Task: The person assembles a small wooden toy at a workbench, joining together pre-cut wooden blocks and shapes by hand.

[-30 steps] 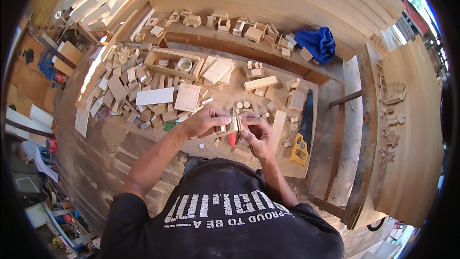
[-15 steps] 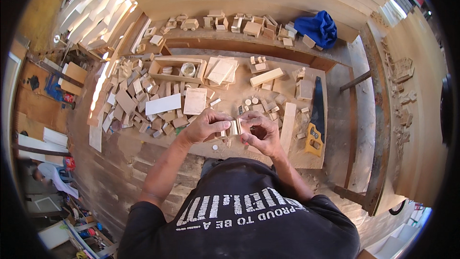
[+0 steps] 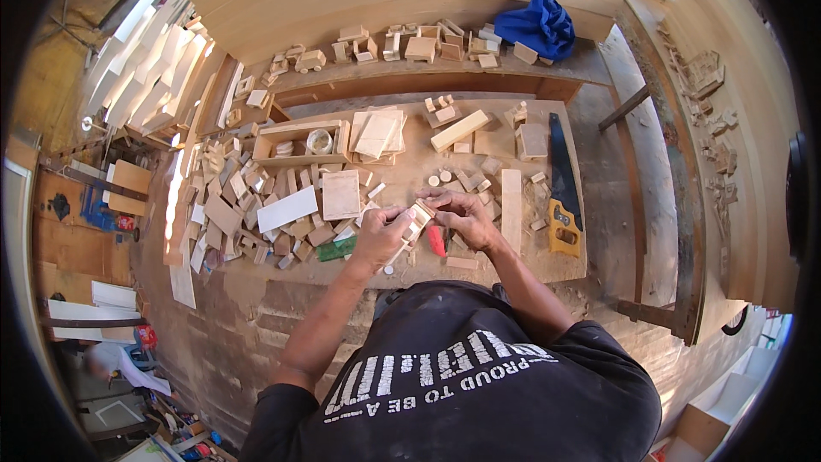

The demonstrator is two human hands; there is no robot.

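Observation:
My left hand (image 3: 383,235) is closed round a small pale wooden assembly (image 3: 414,227), held tilted above the table. My right hand (image 3: 460,216) has its bent fingers on the upper end of the same piece. A red object (image 3: 436,241) lies just below my hands, its full shape partly hidden. Around them on the worktable are small round discs (image 3: 439,179), a flat square board (image 3: 341,193), a long pale strip (image 3: 511,211), scattered offcuts (image 3: 224,214) and a green piece (image 3: 336,249).
A yellow-handled saw (image 3: 564,227) lies at the right. An open box (image 3: 262,157) and stacked boards (image 3: 376,133) sit behind. A back shelf (image 3: 313,85) holds small wooden vehicles and a blue cloth (image 3: 534,30). Another person (image 3: 120,364) is at lower left.
The piece in my hands has turned to a steeper slant, with my right hand higher and my left lower, uncovering more of the red object. The camera view has also shifted.

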